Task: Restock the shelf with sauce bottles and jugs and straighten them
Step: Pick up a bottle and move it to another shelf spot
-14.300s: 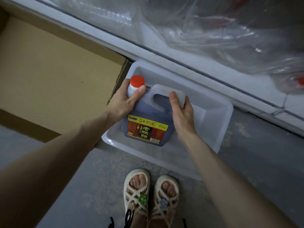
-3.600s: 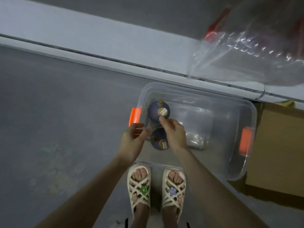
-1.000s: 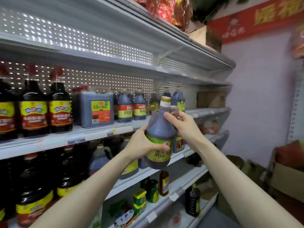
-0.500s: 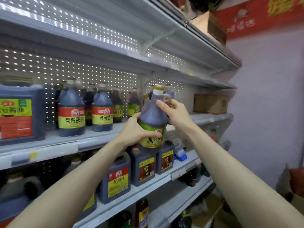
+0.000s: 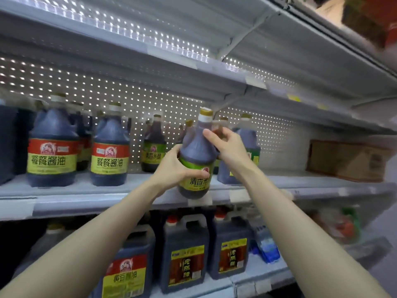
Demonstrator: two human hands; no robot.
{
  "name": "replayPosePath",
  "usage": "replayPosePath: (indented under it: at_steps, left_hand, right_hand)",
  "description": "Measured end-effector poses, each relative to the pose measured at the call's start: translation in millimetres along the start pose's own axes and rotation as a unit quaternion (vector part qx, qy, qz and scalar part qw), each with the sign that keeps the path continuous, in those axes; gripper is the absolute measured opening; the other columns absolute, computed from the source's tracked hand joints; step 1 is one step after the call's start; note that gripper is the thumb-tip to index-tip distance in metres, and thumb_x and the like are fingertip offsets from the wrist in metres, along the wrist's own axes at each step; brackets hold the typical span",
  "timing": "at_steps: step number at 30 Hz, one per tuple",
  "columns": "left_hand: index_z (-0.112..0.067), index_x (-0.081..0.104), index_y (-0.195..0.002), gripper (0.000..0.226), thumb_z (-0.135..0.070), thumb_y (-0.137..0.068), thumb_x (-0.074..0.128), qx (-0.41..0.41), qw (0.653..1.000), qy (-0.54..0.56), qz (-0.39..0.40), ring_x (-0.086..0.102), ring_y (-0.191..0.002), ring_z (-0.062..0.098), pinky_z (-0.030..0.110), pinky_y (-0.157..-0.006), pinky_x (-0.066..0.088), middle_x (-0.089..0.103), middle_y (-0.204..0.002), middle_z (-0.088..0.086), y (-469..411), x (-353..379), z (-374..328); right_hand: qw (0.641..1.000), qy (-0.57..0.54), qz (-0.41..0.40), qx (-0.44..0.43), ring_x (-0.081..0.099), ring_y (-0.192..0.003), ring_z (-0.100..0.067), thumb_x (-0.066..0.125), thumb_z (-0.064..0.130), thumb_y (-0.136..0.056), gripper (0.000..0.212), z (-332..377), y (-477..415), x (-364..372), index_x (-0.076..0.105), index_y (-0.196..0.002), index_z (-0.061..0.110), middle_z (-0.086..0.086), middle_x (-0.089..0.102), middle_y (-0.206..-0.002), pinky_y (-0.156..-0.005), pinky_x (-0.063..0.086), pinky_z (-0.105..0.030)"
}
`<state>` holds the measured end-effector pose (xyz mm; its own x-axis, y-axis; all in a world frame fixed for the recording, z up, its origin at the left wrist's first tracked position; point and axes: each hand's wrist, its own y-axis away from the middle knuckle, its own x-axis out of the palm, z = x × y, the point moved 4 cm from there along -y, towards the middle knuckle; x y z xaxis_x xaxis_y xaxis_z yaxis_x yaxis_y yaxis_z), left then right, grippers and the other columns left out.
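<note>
Head view, looking up at a stocked store shelf [image 5: 103, 197].

Item under handling: one dark sauce jug [image 5: 196, 155] with a gold cap on a white collar. Its green label reads 清香米; the rest of the line curves out of sight. The jug is near upright, in the air at the front edge of the middle shelf. I cannot tell whether its base touches the lip.

Left hand [image 5: 173, 168]: fingers wrapped round the lower body, thumb lying across the label. Right hand [image 5: 228, 145]: fingers curled round the shoulder and handle area just under the neck, thumb on the dark plastic. Both are clamped on the jug.

Middle shelf, left: two round jugs [image 5: 52, 147] [image 5: 110, 149] stand side by side, with red-over-yellow labels that show a cartoon face and read 餐餐酱油. More of the same stand behind them. Farther back, a green-label jug [image 5: 153, 147] reads 清香米醋. Another dark jug [image 5: 247, 153] stands just behind the right hand, its label mostly hidden. At far right sits a cardboard box [image 5: 345, 160]; its printing is illegible.

Lower shelf: a square jug [image 5: 129, 269] with a red-and-yellow label reads 黄豆酱油. To its right, two square jugs [image 5: 185, 254] [image 5: 231, 248] with red caps carry yellow-topped dark red labels; their vertical characters are too blurred to confirm.

Price strips on the shelf edges are unreadable.
</note>
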<state>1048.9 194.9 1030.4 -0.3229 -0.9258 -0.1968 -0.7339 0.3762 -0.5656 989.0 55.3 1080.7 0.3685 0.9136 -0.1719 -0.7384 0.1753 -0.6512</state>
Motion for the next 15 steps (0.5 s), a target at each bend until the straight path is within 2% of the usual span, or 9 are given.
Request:
replayPosePath:
  at_steps: [4, 9, 12, 15]
  left_hand:
    - [-0.019, 0.055, -0.117, 0.077, -0.019, -0.05, 0.094, -0.018, 0.999, -0.013, -0.046, 0.066, -0.098, 0.008, 0.027, -0.082, 0.055, 0.069, -0.107, -0.005, -38, 26, 12]
    - [-0.02, 0.055, -0.11, 0.066, -0.014, -0.055, 0.092, -0.04, 0.995, -0.032, -0.089, 0.067, -0.094, 0.01, 0.023, -0.074, 0.054, 0.07, -0.103, -0.004, -70, 42, 16]
    - [-0.024, 0.056, -0.106, 0.06, -0.012, -0.058, 0.09, -0.055, 0.992, -0.034, -0.107, 0.068, -0.092, 0.008, 0.023, -0.069, 0.054, 0.071, -0.102, -0.004, -80, 44, 19]
    - [-0.02, 0.06, -0.108, 0.06, -0.012, -0.057, 0.09, -0.072, 0.99, -0.045, -0.117, 0.069, -0.093, 0.013, 0.026, -0.071, 0.056, 0.073, -0.102, 0.0, -86, 47, 28]
  right_hand:
    - [0.998, -0.034, 0.041, -0.025, 0.068, -0.098, -0.012, 0.065, 0.026, -0.09, 0.015, -31, -49, -26, 0.066, -0.102, 0.017, 0.002, 0.073, -0.1, -0.086, 0.054, -0.031]
    - [0.992, -0.077, 0.091, -0.038, 0.068, -0.086, -0.001, 0.064, 0.024, -0.091, 0.008, -56, -94, -38, 0.065, -0.098, 0.019, 0.009, 0.072, -0.092, -0.071, 0.053, -0.017]
    - [0.989, -0.074, 0.12, -0.047, 0.068, -0.087, -0.002, 0.065, 0.027, -0.09, 0.001, -66, -114, -35, 0.065, -0.091, 0.026, 0.013, 0.072, -0.087, -0.082, 0.055, -0.024]
    - [0.985, -0.092, 0.135, -0.047, 0.067, -0.086, -0.003, 0.065, 0.026, -0.091, 0.002, -80, -126, -31, 0.066, -0.09, 0.024, 0.011, 0.071, -0.087, -0.08, 0.053, -0.024]
